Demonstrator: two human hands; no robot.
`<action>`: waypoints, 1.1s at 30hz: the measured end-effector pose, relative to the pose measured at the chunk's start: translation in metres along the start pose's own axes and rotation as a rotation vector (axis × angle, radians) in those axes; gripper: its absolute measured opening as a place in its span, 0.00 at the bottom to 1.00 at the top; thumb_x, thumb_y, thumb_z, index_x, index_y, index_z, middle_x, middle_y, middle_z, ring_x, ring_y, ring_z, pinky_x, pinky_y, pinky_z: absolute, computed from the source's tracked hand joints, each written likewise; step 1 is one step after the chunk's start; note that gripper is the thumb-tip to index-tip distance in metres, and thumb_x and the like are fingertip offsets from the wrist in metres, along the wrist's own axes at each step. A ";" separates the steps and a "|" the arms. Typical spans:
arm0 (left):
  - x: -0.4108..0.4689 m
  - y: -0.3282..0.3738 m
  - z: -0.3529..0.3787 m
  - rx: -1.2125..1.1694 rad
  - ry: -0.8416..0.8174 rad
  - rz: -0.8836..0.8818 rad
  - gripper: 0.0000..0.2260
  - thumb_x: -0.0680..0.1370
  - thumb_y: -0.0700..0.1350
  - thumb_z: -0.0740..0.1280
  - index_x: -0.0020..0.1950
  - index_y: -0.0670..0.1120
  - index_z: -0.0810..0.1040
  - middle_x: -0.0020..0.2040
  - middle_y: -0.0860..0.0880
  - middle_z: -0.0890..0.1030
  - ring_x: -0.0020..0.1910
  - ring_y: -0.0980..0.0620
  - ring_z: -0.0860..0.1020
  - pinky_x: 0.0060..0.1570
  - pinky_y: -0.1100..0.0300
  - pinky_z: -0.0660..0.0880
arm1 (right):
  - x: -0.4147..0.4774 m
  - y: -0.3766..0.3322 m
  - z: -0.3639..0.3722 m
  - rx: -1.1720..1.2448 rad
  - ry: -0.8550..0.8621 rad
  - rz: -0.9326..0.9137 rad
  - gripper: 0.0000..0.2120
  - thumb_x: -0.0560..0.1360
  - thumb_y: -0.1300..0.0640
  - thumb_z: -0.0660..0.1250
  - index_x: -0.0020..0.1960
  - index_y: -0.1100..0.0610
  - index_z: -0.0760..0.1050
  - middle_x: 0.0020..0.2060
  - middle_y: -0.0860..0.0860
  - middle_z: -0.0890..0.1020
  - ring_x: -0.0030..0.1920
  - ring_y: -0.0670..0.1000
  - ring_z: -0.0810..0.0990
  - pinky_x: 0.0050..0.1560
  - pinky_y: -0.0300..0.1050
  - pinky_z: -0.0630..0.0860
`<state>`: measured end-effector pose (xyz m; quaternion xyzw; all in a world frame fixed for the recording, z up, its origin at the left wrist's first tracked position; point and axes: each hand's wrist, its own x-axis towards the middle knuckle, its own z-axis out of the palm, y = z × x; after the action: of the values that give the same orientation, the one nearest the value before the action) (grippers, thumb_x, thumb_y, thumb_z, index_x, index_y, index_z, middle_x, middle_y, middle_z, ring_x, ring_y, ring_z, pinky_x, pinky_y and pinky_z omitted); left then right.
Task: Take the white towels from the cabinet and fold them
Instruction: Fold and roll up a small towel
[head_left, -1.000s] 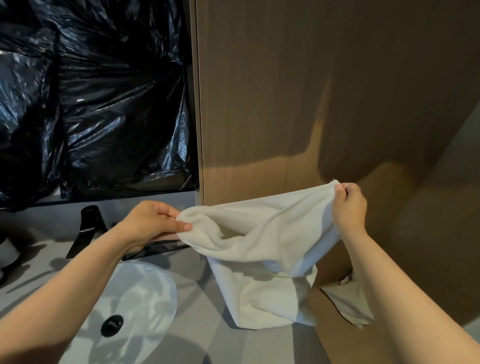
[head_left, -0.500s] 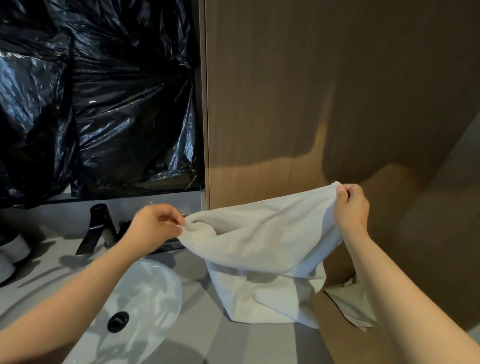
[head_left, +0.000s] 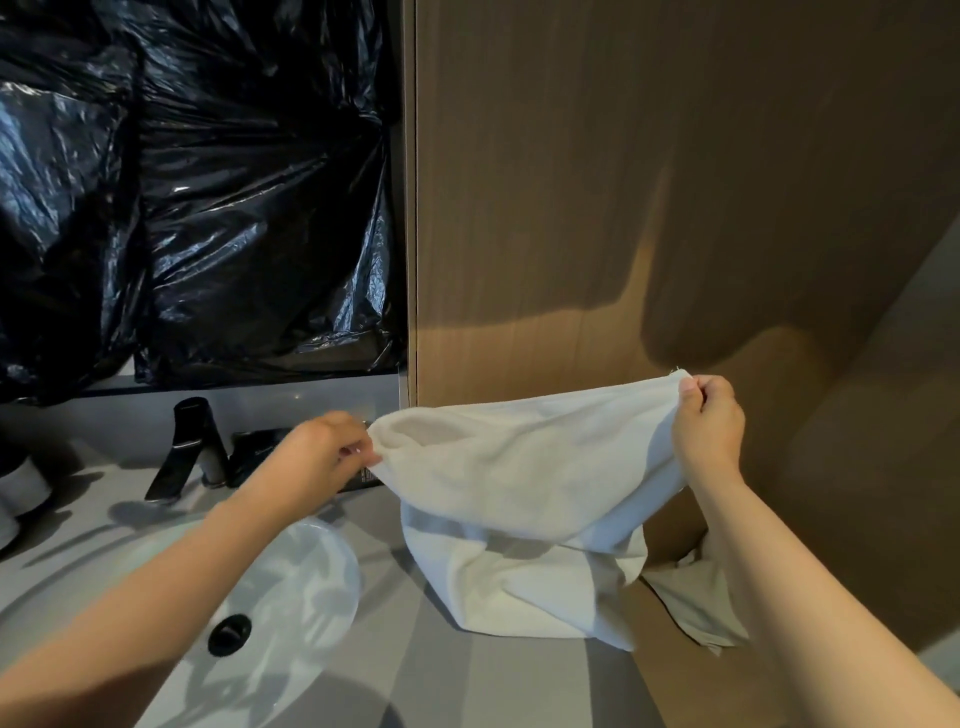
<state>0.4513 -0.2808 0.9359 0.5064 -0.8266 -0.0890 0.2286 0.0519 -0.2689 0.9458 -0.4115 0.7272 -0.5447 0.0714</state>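
Clearly soft and floppy, this white towel (head_left: 524, 467) sags between my left hand (head_left: 322, 452) and right hand (head_left: 707, 423), each pinching an upper corner.

This is a bathroom. A round white basin (head_left: 301, 587) with a black drain plug (head_left: 229, 634) is set in a grey countertop (head_left: 457, 686), and a black faucet (head_left: 187, 441) stands behind it. On the right rises a tall cabinet (head_left: 571, 208) with a brown wood grain. Black plastic sheeting (head_left: 208, 208) covers the wall above the basin. A white towel (head_left: 519, 493) over the counter fits such a room too.
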 end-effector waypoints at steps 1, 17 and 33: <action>0.004 0.002 -0.010 -0.001 0.032 0.017 0.07 0.77 0.45 0.70 0.43 0.42 0.80 0.42 0.48 0.77 0.41 0.50 0.77 0.44 0.57 0.75 | 0.002 -0.001 -0.003 0.013 0.005 0.014 0.08 0.83 0.53 0.56 0.54 0.56 0.71 0.48 0.52 0.76 0.49 0.50 0.75 0.49 0.44 0.71; 0.085 0.036 -0.128 0.140 0.380 0.122 0.12 0.72 0.49 0.74 0.33 0.45 0.77 0.33 0.50 0.75 0.32 0.53 0.74 0.31 0.67 0.66 | 0.055 -0.099 -0.039 0.176 0.109 -0.165 0.10 0.84 0.52 0.53 0.54 0.55 0.71 0.48 0.49 0.75 0.43 0.43 0.73 0.42 0.35 0.68; 0.114 0.072 -0.192 0.194 0.569 0.305 0.04 0.78 0.37 0.66 0.50 0.39 0.79 0.48 0.44 0.74 0.42 0.48 0.74 0.44 0.62 0.69 | 0.086 -0.156 -0.068 0.307 0.183 -0.176 0.18 0.84 0.51 0.52 0.68 0.60 0.68 0.60 0.55 0.74 0.56 0.49 0.72 0.54 0.44 0.69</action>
<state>0.4405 -0.3307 1.1647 0.4011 -0.8006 0.1702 0.4114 0.0394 -0.2882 1.1346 -0.4063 0.6004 -0.6885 0.0189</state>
